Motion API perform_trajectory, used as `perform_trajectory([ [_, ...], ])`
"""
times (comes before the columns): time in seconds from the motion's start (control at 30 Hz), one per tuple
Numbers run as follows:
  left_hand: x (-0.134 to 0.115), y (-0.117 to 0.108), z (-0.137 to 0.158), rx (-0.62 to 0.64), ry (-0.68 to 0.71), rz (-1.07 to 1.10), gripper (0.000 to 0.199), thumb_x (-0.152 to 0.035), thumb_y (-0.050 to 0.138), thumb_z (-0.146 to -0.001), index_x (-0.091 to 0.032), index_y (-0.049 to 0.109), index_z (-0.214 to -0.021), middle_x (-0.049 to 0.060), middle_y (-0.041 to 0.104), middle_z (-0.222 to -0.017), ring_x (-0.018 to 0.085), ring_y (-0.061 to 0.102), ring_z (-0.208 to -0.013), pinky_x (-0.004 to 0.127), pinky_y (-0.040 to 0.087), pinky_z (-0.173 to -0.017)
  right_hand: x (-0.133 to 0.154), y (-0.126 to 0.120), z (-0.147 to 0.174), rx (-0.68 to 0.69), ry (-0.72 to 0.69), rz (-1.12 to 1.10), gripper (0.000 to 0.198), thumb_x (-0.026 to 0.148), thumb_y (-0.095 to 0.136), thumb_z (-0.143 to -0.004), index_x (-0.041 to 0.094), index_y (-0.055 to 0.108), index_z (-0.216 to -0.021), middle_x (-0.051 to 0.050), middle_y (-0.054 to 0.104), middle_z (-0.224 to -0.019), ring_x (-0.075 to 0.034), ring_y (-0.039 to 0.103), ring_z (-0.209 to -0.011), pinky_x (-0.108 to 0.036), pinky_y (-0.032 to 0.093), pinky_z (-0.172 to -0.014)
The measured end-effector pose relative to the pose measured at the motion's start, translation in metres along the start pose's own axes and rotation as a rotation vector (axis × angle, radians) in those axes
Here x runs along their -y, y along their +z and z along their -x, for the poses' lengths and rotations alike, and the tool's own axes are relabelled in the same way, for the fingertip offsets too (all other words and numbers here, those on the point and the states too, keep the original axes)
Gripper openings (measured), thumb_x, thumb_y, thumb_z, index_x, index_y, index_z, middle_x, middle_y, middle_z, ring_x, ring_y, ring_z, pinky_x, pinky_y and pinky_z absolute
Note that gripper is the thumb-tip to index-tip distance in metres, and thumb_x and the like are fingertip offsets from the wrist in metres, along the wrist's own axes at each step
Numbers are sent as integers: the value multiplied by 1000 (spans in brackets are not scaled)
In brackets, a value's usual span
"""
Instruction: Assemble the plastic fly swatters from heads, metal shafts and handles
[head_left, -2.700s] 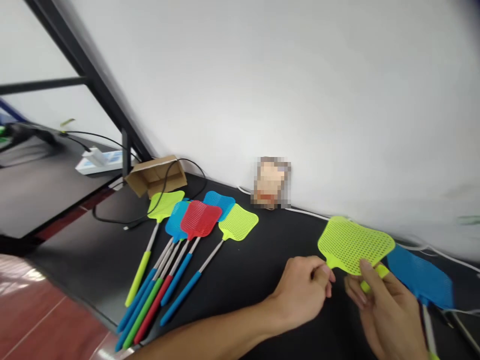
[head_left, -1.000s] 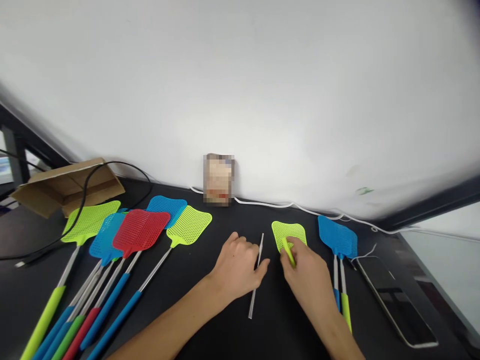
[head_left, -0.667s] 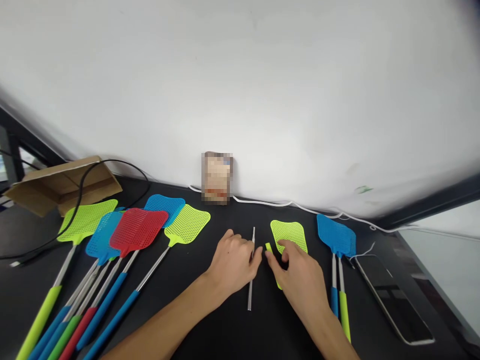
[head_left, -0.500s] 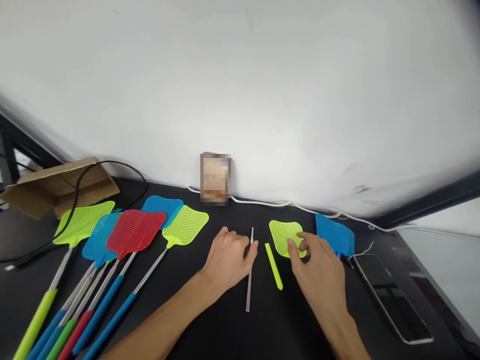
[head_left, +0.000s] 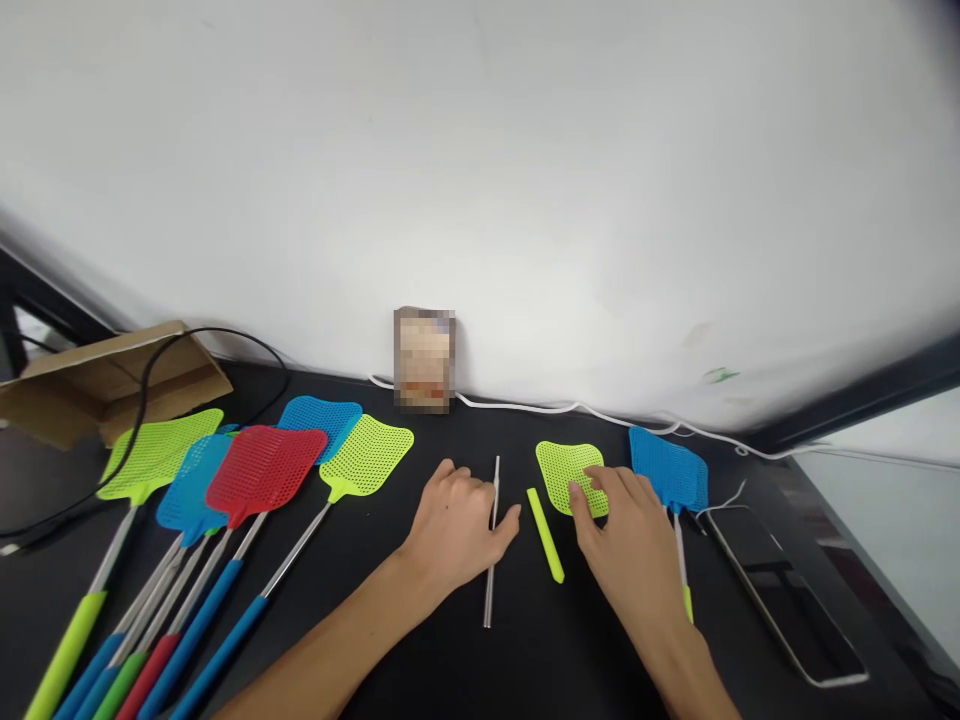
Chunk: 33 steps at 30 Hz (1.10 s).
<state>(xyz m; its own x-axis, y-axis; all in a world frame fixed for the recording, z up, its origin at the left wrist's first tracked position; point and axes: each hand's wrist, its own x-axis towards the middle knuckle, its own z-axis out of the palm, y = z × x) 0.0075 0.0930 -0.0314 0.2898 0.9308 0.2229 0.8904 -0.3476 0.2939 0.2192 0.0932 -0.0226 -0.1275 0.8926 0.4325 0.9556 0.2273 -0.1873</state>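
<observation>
My left hand (head_left: 461, 525) rests over a thin metal telescopic rod (head_left: 489, 595), its thumb spread away to the right and its other fingers bent, their tips hidden. The rod lies on the black table, passing beneath the hand. To its right lies a loose yellow-green handle sleeve (head_left: 545, 535). My right hand (head_left: 634, 535) hovers at a yellow-green fly swatter head (head_left: 561, 475), thumb and index finger apart over its right side; I cannot tell whether they touch it. That head has no rod visible.
Several assembled fly swatters (head_left: 266, 470) lie at the left, near a cardboard box (head_left: 120, 380) and a black cable (head_left: 150, 370). Blue swatter heads (head_left: 667, 470) and a phone (head_left: 787, 595) lie at the right. A blurred packet (head_left: 424, 360) leans against the wall, along which a white cord (head_left: 525, 405) runs.
My left thumb has moved out to the right, away from the rod. My right hand has shifted slightly left over the yellow-green head, uncovering a swatter rod beside the wrist.
</observation>
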Motion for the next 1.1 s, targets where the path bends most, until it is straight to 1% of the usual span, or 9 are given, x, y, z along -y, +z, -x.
perform_trajectory([
  [0.23, -3, 2, 3, -22, 21, -53, 31, -22, 52, -89, -17, 64, -61, 7, 67, -63, 22, 62, -70, 43, 39, -85, 23, 11, 9, 78, -101, -161, 23, 38, 56, -98, 21, 57, -82, -5, 60, -80, -24, 56, -81, -38, 42, -77],
  [0.4, -1, 4, 2, -17, 85, 68, 32, -21, 50, -93, -18, 61, -63, 6, 65, -64, 21, 60, -70, 40, 39, -79, 35, 16, 15, 161, -186, -107, 19, 30, 60, -94, 23, 51, -79, -4, 56, -77, -25, 54, -79, -37, 39, -73],
  [0.47, 1, 1, 0, -18, 65, 208, 32, -23, 49, -96, -18, 58, -65, 4, 63, -66, 19, 58, -69, 37, 39, -76, 36, 16, 16, 179, -184, -97, 19, 25, 56, -95, 23, 48, -77, -4, 56, -76, -24, 54, -78, -37, 39, -71],
  [0.57, 4, -5, -4, -12, -65, 556, 34, -32, 46, -101, -19, 56, -71, 0, 58, -67, 15, 53, -66, 31, 38, -69, 35, 13, 15, 179, -151, -132, 18, 24, 51, -97, 24, 48, -80, -4, 56, -78, -25, 56, -78, -37, 40, -72],
  [0.73, 13, -10, -9, -55, -296, 1087, 36, -46, 43, -102, -18, 60, -87, -2, 56, -73, 11, 51, -62, 25, 40, -60, 40, -1, 14, 214, 22, -381, 9, 28, 43, -101, 24, 49, -96, -2, 60, -81, -20, 61, -71, -31, 42, -64],
  [0.8, 16, -9, -11, -94, -334, 1218, 35, -48, 44, -102, -18, 59, -91, -1, 58, -79, 9, 51, -58, 24, 42, -58, 46, -5, 16, 241, 41, -460, 7, 26, 42, -100, 24, 48, -102, 1, 61, -78, -18, 61, -64, -28, 41, -58],
  [0.9, 19, -4, -12, -172, -354, 1364, 34, -49, 44, -102, -18, 56, -94, 0, 61, -85, 8, 51, -55, 24, 42, -58, 54, -6, 22, 261, -10, -478, 13, 20, 45, -94, 24, 48, -106, 4, 57, -70, -17, 58, -55, -27, 37, -52],
  [1.0, 20, -1, -14, -265, -389, 1506, 34, -51, 45, -101, -19, 53, -98, 0, 62, -82, 8, 50, -54, 24, 41, -57, 59, -5, 27, 258, -43, -469, 17, 16, 46, -89, 24, 48, -104, 7, 53, -63, -16, 54, -50, -27, 34, -50],
  [1.1, 19, 1, -15, -281, -409, 1610, 35, -54, 49, -99, -19, 52, -100, 1, 63, -79, 8, 51, -54, 24, 41, -56, 60, -4, 31, 243, -37, -512, 16, 16, 47, -89, 24, 48, -102, 8, 50, -62, -15, 51, -48, -26, 36, -52],
])
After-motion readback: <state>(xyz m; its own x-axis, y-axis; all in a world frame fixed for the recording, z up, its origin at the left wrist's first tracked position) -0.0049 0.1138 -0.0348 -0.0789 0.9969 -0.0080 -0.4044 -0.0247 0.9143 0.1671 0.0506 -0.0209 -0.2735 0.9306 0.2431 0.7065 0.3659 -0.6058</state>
